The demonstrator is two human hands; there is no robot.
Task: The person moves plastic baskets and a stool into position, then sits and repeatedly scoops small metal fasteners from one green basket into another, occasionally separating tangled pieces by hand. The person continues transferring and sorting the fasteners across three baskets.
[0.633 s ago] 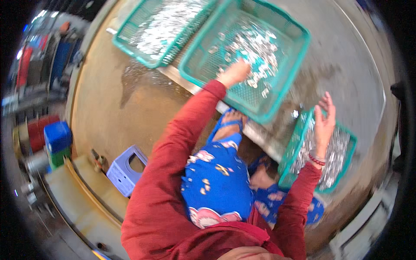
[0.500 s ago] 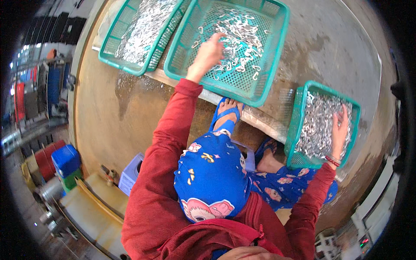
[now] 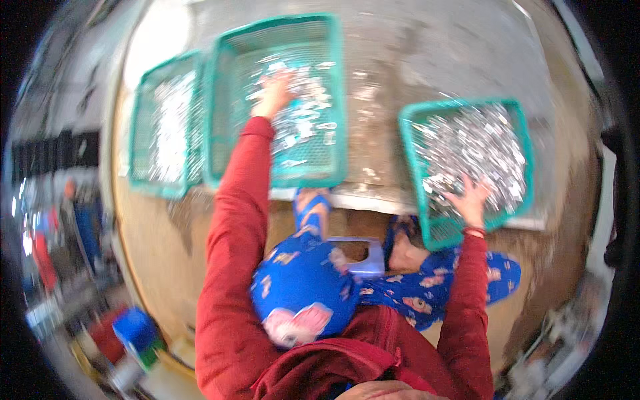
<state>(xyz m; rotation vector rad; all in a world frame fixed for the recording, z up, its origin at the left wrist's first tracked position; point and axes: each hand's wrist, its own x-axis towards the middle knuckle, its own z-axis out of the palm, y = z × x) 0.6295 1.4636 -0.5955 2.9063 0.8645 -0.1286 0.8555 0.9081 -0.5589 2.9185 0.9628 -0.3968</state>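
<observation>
Blur from motion softens this picture. My left hand (image 3: 273, 95) reaches into the large green mesh basket (image 3: 339, 100), over a scattered layer of small silvery bent metal hooks (image 3: 301, 127). Its fingertips are smeared, so I cannot make out whether they hold a piece. At the right, my right hand (image 3: 472, 200) lies on the near part of a thick heap of small silvery metal pieces (image 3: 470, 147) with its fingers spread. That heap sits in a smaller green basket (image 3: 525, 143), which stands slightly turned.
Left of the large basket stands another green basket (image 3: 140, 143), holding a pile of shiny metal pieces (image 3: 170, 127). A pale purple plastic stool (image 3: 367, 267) is by my feet. Blue and green containers (image 3: 137, 330) stand at lower left, beyond the wall edge.
The whole view has turned, so the left baskets appear lower and further left. My right hand shows nearer the basket's front, its fingers more spread. My left hand stays over the large basket.
</observation>
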